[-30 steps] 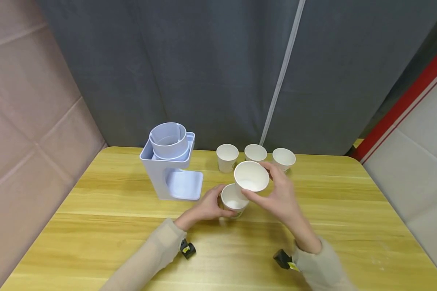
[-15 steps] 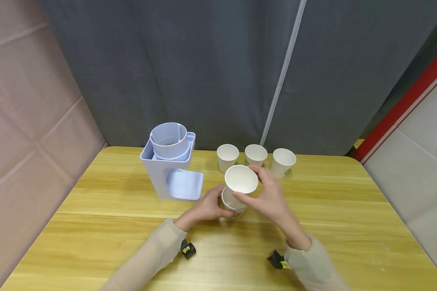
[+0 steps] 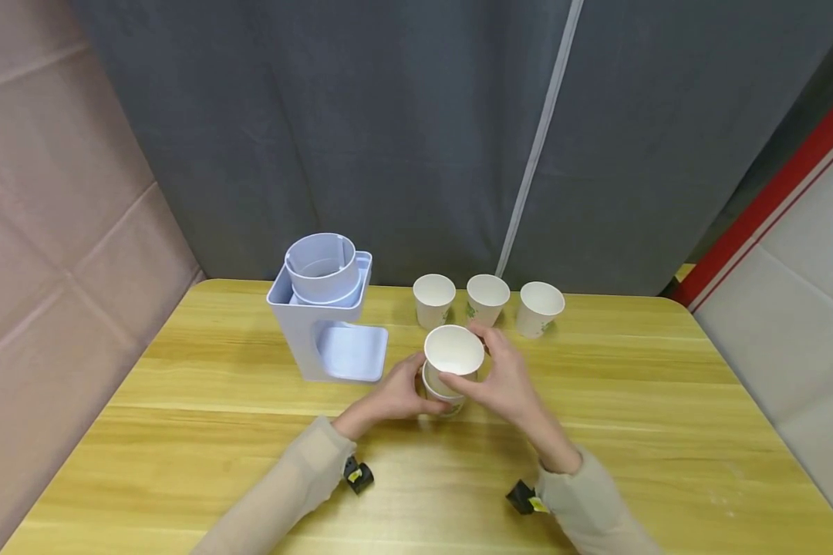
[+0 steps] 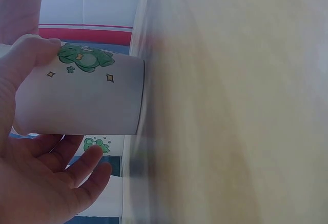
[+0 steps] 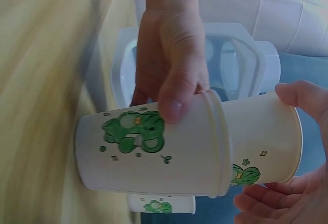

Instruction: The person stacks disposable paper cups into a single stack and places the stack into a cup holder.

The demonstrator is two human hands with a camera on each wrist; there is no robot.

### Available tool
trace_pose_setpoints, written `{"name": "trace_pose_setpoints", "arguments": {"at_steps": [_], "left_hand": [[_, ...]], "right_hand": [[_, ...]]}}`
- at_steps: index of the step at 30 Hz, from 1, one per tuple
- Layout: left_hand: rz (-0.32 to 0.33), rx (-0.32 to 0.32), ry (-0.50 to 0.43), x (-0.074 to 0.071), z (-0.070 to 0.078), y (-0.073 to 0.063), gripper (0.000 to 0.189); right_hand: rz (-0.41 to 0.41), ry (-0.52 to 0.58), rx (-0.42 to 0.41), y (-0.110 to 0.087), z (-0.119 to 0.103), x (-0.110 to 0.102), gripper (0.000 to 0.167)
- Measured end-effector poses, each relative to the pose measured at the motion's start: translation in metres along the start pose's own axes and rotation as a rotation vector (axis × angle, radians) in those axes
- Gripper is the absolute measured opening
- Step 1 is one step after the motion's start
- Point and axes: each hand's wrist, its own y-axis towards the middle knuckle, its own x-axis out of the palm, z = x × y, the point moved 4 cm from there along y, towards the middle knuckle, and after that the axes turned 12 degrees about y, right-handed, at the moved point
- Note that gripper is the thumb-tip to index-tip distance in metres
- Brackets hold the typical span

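Note:
A white paper cup (image 3: 454, 351) with a green cartoon print is pinched between the thumb and fingers of my right hand (image 3: 505, 383). Its lower part sits inside another paper cup (image 5: 179, 167), which stands upright on the table. Thumb and fingers of my left hand (image 3: 397, 391) grip that lower cup. Two rims lie close together at its top in the right wrist view, like nested cups. The left wrist view shows the lower cup's base against the tabletop.
Three more paper cups, left (image 3: 433, 301), middle (image 3: 487, 298) and right (image 3: 540, 307), stand in a row near the back edge. Left of my hands is a pale blue plastic machine (image 3: 291, 324) with a round top and a flat tray. A grey curtain (image 3: 389, 139) hangs behind the wooden table (image 3: 652, 432).
My right hand has moved left and down with its cup, from above and beside the lower cup to partly inside it. My left hand has stayed in place.

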Motion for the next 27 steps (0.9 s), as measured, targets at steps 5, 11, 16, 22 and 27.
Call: {"name": "trace_pose_setpoints", "arguments": {"at_steps": [5,11,16,22,27], "left_hand": [[0.006,0.001,0.011,0.0,0.0,0.001,0.074],[0.012,0.019,-0.01,0.0,0.001,0.002,0.074],[0.012,0.029,-0.017,-0.001,0.001,0.002,0.073],[0.006,0.012,0.009,-0.001,0.0,0.001,0.072],[0.008,0.01,0.036,-0.002,0.0,0.0,0.071]], "right_hand": [[-0.011,0.002,0.012,-0.002,0.005,0.003,0.066],[-0.042,0.004,0.027,-0.004,0.011,0.007,0.069],[-0.064,-0.01,0.043,-0.007,0.017,0.01,0.07],[-0.09,-0.024,0.064,-0.01,0.022,0.012,0.07],[-0.12,-0.048,0.083,-0.013,0.025,0.014,0.07]]}}
